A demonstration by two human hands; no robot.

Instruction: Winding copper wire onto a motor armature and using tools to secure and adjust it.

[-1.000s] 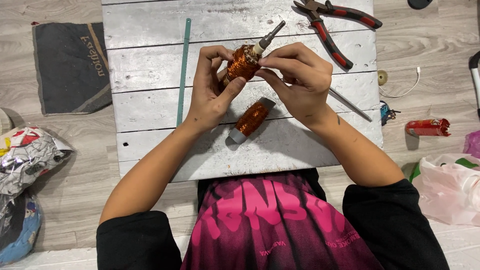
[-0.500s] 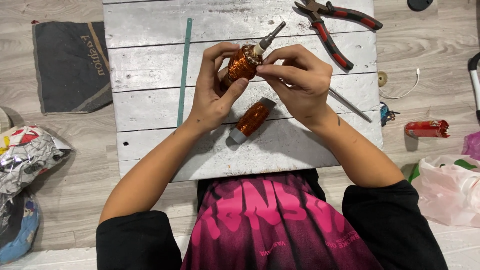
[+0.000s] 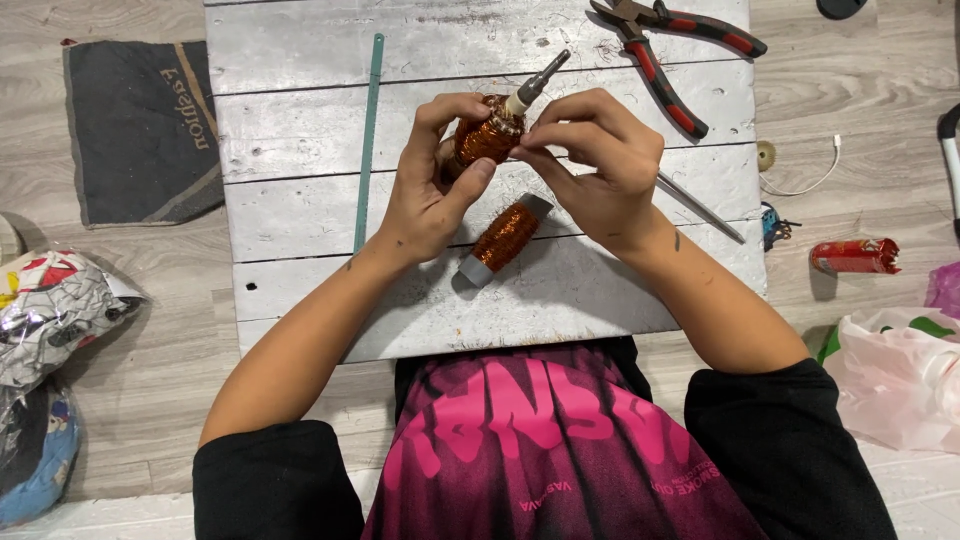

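Note:
My left hand grips a wad of shiny copper-orange wire wound around a rod with a white collar and a metal tip that points up and right. My right hand pinches at the same winding from the right side with thumb and forefinger. Both hands hover over a white plank board. Just below them a spool of copper-orange wire with grey ends lies tilted on the board.
Red-handled pliers lie at the board's top right, a thin metal rod near its right edge, a green strip on its left. Around it on the wooden floor: a dark cloth, crumpled bags, a red can, a plastic bag.
Almost nothing differs: both hands keep hold of the copper winding at the same spot, with only slight finger shifts. The spool on the board stays put.

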